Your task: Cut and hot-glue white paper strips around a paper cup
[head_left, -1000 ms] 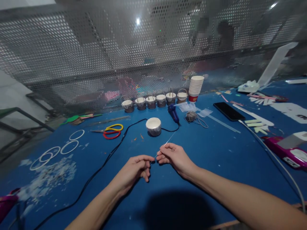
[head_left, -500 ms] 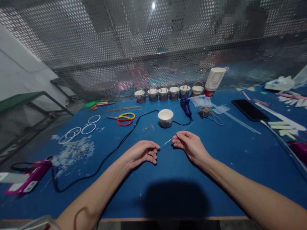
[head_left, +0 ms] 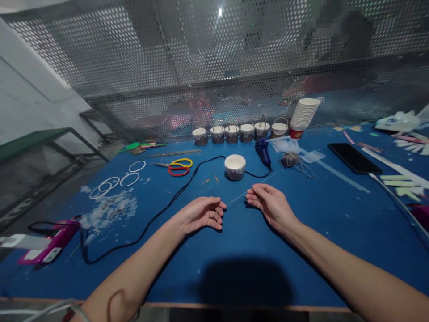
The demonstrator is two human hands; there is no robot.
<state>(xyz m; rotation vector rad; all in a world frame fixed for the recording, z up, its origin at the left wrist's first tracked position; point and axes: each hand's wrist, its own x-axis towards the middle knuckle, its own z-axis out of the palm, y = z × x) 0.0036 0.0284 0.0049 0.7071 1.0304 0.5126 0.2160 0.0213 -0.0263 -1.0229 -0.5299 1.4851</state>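
Note:
A thin, pale wire (head_left: 236,199) stretches almost straight between my two hands, just above the blue table. My left hand (head_left: 203,215) pinches its near end between thumb and index finger, the other fingers loosely curled. Farther along, the fingertips of my right hand (head_left: 270,203) are closed on the same wire, whose free end runs on past them to the upper right. Beyond the hands stands a small paper cup (head_left: 235,168) with a white inside and a dark, wrapped lower part.
Several handled cups (head_left: 247,133) line the back beside stacked paper cups (head_left: 303,116). A blue glue gun (head_left: 263,152), grey yarn (head_left: 290,159) and phone (head_left: 354,158) lie right. Scissors (head_left: 179,167), white rings (head_left: 129,179), a black cord (head_left: 152,220) and purple power strip (head_left: 55,243) lie left.
The view has turned slightly, so everything on the table sits a little farther right. Both hands keep hold of the wire, in nearly the same pose.

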